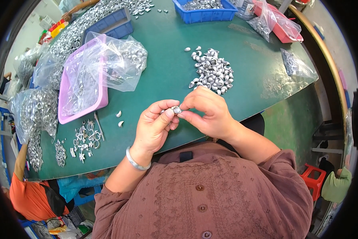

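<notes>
We have left hand [153,126] and right hand [209,113] pinching a small silver piece [176,109] near the worktop's [163,51] front edge; a loosened pinch could, we judge, drop it off that edge. We log lilac tray [87,112] toward the left edge, clear bag [81,91] inside; toward the far edge, blue tray [209,16] holding silver pieces [203,4].

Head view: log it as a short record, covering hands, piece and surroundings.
Left hand: holding a small silvery piece
Right hand: thumb and finger on the same piece
Beyond right hand: heap of silvery pieces
Left of left hand: two loose pieces
Farther left: pink tray, clear bag across its rim
Surface: green table
</notes>
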Tool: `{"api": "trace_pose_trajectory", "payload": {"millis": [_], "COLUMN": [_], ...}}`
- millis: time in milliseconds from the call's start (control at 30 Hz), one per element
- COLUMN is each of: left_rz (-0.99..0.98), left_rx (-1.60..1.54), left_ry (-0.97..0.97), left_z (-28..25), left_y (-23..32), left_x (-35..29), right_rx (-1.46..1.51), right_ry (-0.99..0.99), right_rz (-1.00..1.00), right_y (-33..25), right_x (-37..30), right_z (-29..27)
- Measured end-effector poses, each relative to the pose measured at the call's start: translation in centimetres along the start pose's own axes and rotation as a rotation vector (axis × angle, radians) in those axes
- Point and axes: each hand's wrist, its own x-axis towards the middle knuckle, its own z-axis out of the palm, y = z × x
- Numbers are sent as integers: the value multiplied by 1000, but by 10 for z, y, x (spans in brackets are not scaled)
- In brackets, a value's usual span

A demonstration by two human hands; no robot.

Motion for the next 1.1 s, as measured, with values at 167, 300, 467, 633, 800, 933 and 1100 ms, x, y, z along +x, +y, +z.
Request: {"api": "trace_pose_trajectory", "payload": {"millis": [167, 300, 467, 633, 800, 933, 1100], "left_rz": [-16, -33, 4, -20, 37, 369, 332], "left_rx": [-67, -93, -59, 72, 702, 1486, 1674], "left_ry": [-10, 1, 10, 110, 405, 493, 529], "left_z": [-1, -1, 0, -1, -33, -64, -69], "left_y": [-2, -2, -3, 1, 18, 39, 51], "left_x": [0, 0, -1, -4, -17, -30, -36], "right_rx": [17, 13, -1, -48, -98, -112, -270], "right_ry": [16, 15, 25, -51, -189, -224, -134], "right_rz": [-6, -4, -16, 14, 85, 95, 167], "right_y": [0, 0, 1, 3, 8, 13, 27], "right_x": [0, -1, -1, -4, -8, -8, -2], "right_z": [1, 1, 3, 5, 8, 8, -11]}}
